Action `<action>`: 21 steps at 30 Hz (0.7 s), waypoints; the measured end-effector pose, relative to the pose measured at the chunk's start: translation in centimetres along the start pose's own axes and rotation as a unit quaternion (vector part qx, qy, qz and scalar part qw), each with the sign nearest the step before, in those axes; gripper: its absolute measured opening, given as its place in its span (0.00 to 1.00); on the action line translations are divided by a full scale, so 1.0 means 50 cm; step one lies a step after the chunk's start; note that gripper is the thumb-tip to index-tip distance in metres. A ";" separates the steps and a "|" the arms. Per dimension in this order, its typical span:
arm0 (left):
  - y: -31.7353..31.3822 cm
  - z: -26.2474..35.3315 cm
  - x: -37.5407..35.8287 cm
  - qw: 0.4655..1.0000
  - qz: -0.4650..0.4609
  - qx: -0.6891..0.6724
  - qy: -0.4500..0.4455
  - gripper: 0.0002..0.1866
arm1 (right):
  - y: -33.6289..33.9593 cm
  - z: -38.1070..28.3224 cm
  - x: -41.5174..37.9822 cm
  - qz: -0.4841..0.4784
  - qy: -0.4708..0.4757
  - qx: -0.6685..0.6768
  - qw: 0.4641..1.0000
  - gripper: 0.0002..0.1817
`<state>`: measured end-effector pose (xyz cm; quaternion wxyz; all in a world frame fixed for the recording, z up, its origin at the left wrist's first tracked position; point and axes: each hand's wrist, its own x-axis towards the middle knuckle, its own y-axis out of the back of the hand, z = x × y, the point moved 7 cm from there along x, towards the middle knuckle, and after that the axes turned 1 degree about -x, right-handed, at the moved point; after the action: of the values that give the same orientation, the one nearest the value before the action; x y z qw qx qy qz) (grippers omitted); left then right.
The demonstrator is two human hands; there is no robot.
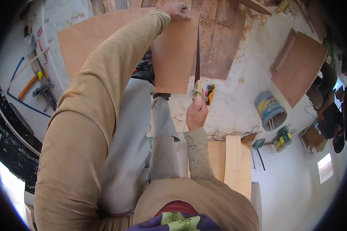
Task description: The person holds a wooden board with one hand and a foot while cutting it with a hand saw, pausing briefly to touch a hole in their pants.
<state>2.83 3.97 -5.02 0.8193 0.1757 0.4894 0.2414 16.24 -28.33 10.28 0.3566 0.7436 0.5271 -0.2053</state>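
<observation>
The left hand (176, 10) reaches far forward on a straight arm and grips the far edge of a plywood board (173, 57), fingers curled over the top edge. The board lies flat and juts toward the person. Its right edge runs from the left hand down toward the right hand.

The right hand (196, 113) is closed around the pale handle of a handsaw (197, 73). The saw blade is dark and narrow, and it stands along the right edge of the board, with its tip up near the left hand and its handle just below the board's near corner. Blade and board edge touch along that line.

A knee in grey trousers (142, 127) presses up against the near edge of the board, beside a dark shoe.

Sawdust (210, 23) covers the floor past the board, around darker planks (223, 54). A yellow tool (210, 94) lies on the floor just right of the saw handle. Further right lies a tipped bucket (270, 109) with a smaller can (283, 136) near it, and a second plywood sheet (302, 67) lies well apart to the right. Pale boards (233, 161) are stacked near the person's right elbow. At the far left, hand tools (42, 92) lie on the floor, among them an orange-handled one and a blue tube. Another person (329, 111) crouches at the right edge, mostly dark and hard to make out.
</observation>
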 end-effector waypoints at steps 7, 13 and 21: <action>0.008 -0.011 0.003 0.999 0.038 0.025 0.002 0.37 | -0.131 -0.154 0.413 0.086 0.184 -0.080 0.976 0.21; -0.014 -0.020 0.016 1.000 0.019 0.005 -0.007 0.36 | -0.028 -0.053 0.058 0.019 0.117 0.018 0.993 0.24; -0.002 -0.023 0.020 0.999 0.042 0.021 -0.003 0.37 | -0.134 -0.170 0.435 0.080 0.170 -0.091 0.978 0.21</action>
<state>2.25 4.54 -6.31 0.8062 0.2145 0.4838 0.2647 17.24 -6.84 -1.00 0.3432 0.7715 0.5357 0.0021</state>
